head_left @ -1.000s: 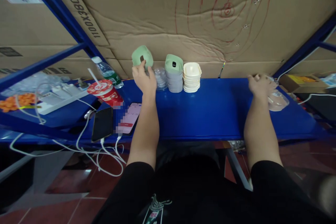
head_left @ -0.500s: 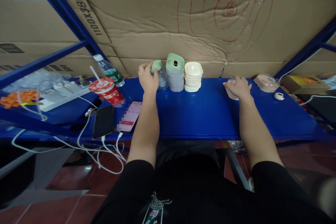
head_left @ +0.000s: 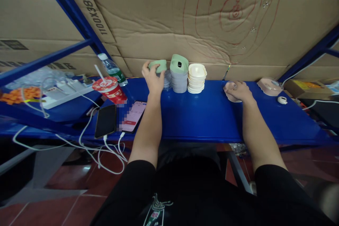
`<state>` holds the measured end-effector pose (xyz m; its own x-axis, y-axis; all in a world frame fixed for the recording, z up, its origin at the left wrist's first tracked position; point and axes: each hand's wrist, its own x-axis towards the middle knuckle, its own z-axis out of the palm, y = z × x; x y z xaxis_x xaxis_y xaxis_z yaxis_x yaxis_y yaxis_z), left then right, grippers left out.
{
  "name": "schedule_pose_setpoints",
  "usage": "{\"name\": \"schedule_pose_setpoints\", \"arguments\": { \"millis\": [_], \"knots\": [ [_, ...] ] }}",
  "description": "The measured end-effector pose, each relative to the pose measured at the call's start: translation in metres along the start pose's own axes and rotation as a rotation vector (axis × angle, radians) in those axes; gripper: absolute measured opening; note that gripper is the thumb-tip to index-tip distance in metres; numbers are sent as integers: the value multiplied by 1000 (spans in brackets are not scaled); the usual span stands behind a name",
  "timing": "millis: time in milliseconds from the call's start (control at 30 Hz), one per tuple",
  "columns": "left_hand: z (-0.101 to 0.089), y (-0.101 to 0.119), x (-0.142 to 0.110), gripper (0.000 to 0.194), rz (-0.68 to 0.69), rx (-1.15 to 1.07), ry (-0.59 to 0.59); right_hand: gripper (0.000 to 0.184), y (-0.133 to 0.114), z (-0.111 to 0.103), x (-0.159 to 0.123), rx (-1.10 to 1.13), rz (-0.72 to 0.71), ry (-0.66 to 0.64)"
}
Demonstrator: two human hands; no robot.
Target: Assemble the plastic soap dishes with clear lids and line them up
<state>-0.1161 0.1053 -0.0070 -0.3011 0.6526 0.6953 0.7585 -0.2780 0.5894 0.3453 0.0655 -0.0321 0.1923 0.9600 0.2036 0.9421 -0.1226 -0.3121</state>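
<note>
My left hand is closed around a light green, rounded-square plastic piece, just above a stack of clear containers. Right beside it stands a stack of greyish containers, topped by another green piece with a dark oval opening. A pile of cream-coloured square pieces comes after that. Over on the right, my right hand has its fingers curled onto a pale pink plastic piece on the blue table; the hand covers part of this piece.
A second pale pink piece and a small white case lie at the right. On the left are a red cup with a straw, a water bottle, two phones with cables and a power strip. Cardboard backs the table.
The green piece in my left hand has shifted right and turned, showing more of itself. My right fingers have curled in on the pink piece. The view has moved slightly.
</note>
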Motion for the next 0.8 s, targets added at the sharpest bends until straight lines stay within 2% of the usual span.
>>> {"name": "schedule_pose_setpoints", "arguments": {
  "millis": [200,333,567,700,800],
  "knots": [
    [-5,8,2,38,4,-19,75,83,-6,-2,-1,28,89,-29],
    [-2,26,-2,35,119,-52,93,82,-9,-3,-2,32,98,-29],
    [18,59,-8,30,296,-87,-23,81,-10,3,-3,35,42,-8],
    [28,64,-4,32,329,-102,-160,81,-10,3,-2,29,42,-13],
    [35,61,-3,37,375,-102,-188,82,-11,2,-3,15,51,-26]
  ]
}}
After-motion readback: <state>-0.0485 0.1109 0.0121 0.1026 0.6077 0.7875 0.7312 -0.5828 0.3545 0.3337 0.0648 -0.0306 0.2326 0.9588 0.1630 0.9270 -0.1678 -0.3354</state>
